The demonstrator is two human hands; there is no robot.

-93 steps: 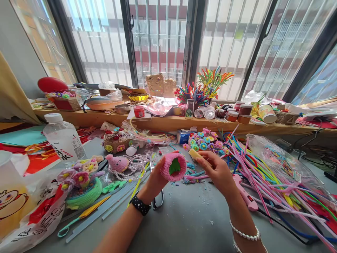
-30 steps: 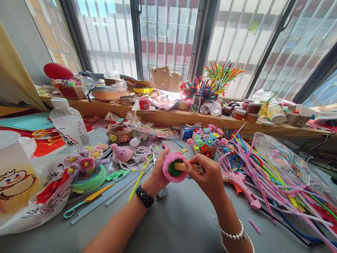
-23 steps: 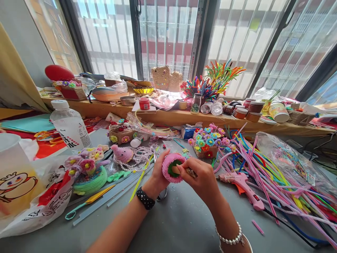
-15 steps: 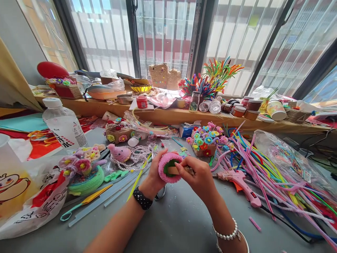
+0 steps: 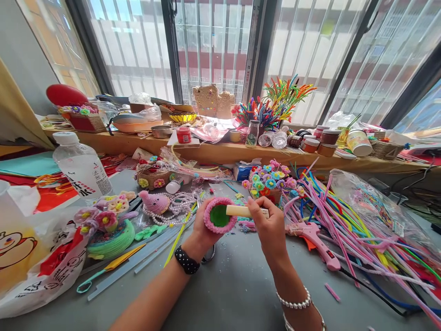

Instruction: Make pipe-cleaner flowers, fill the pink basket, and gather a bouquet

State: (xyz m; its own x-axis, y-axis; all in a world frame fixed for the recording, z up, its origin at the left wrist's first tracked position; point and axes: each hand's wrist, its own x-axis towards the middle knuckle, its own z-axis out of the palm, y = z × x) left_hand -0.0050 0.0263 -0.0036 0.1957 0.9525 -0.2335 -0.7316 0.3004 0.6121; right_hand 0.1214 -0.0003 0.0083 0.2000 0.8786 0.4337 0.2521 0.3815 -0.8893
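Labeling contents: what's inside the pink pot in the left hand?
A green surface shows inside the pink pot. Whatever lies beneath it is hidden, and the pale stick covers part of the opening's right side.

Black characters on bottle label (image 5: 84,178), print on plastic bag (image 5: 44,288), lettering on window frame (image 5: 248,71), none legible

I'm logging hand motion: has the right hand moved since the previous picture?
Yes: judged against the glue gun, the right hand has shifted rightward, toward it in the view.
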